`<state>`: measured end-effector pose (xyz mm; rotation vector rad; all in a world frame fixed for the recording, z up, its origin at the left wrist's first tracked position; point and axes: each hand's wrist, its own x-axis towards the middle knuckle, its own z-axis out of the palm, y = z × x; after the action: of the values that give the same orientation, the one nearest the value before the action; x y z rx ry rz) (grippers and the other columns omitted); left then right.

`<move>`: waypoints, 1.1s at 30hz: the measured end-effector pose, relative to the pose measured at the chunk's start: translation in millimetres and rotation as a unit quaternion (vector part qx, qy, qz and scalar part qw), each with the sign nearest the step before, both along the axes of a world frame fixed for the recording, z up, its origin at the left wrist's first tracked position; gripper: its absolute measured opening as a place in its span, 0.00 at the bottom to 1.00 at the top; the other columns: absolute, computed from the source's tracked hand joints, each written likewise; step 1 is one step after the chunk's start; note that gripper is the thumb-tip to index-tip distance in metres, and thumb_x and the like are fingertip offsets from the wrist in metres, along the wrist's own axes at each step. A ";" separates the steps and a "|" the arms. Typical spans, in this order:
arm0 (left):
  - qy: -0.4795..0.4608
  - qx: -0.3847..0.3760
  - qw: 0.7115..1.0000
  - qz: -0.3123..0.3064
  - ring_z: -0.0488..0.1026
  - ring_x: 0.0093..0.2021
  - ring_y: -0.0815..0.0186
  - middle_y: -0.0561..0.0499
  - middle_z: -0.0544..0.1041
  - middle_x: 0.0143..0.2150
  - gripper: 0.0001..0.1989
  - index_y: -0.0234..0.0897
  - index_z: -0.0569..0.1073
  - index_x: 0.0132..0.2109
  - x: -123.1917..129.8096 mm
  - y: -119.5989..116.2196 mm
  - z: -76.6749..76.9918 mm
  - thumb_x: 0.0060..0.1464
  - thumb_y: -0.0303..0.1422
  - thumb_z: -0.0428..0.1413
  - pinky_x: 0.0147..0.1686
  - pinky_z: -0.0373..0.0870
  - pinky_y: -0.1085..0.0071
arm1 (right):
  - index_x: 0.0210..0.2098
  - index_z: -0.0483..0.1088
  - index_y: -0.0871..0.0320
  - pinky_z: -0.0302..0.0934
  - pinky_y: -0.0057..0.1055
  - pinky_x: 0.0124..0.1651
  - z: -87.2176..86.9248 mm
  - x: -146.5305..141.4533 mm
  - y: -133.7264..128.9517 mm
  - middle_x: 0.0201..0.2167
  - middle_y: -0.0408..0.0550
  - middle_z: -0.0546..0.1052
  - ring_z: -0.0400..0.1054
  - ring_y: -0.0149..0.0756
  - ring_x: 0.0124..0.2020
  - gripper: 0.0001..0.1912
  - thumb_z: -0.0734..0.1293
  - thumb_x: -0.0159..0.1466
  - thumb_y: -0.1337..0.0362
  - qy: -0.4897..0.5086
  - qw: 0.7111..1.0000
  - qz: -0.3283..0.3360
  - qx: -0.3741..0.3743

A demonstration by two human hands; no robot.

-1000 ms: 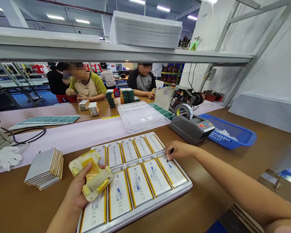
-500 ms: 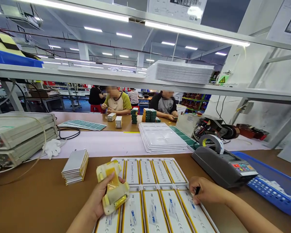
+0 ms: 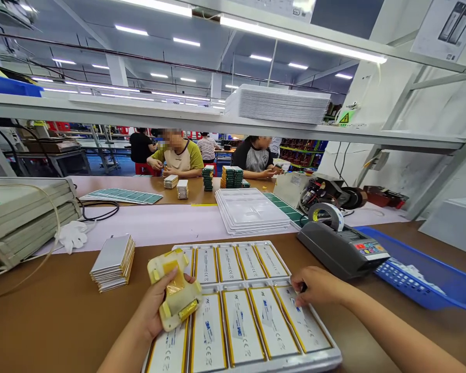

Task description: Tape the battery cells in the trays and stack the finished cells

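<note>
My left hand [image 3: 159, 303] is closed round a cream-coloured plastic fixture [image 3: 176, 305] with amber tape on it, tilted above the left part of a white tray [image 3: 303, 361]. Two rows of flat white battery cells [image 3: 238, 324] with yellow edges lie in the tray. Clear strips with blue 3M print sit on the front-row cells. At the tray's right side, my right hand [image 3: 316, 287] has its fingers pinched round a small black object [image 3: 303, 287], mostly hidden. These fingers are over the top of the front-row cell on the far right [image 3: 305, 324].
Left of the tray stands a stack of cells [image 3: 112, 261]. A tape dispenser [image 3: 344, 248] and a blue basket [image 3: 423, 280] are at the right. White trays [image 3: 252, 210] are piled behind. A shelf [image 3: 202, 116] crosses above; two co-workers sit beyond.
The view has shifted, so the bench appears further left and slightly higher. Both hands keep about the same places over the tray, and the left still holds the fixture.
</note>
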<state>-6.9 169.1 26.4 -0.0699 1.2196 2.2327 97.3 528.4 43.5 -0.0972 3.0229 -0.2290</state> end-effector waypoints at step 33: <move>0.035 -0.001 0.999 0.012 0.73 0.29 0.56 0.47 0.74 0.31 0.12 0.36 0.68 0.40 -1.6 10.3 5.1 0.46 0.32 0.55 0.27 0.71 0.54 | 0.22 0.69 0.58 0.49 0.24 0.27 1.4 -29.6 -41.9 0.21 0.40 0.71 0.60 0.27 0.24 0.10 0.67 0.49 0.57 0.002 0.993 0.048 -0.104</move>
<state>-8.5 179.4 31.4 -0.0078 1.2638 2.2722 67.7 486.5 44.9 -0.2608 2.9791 -0.5335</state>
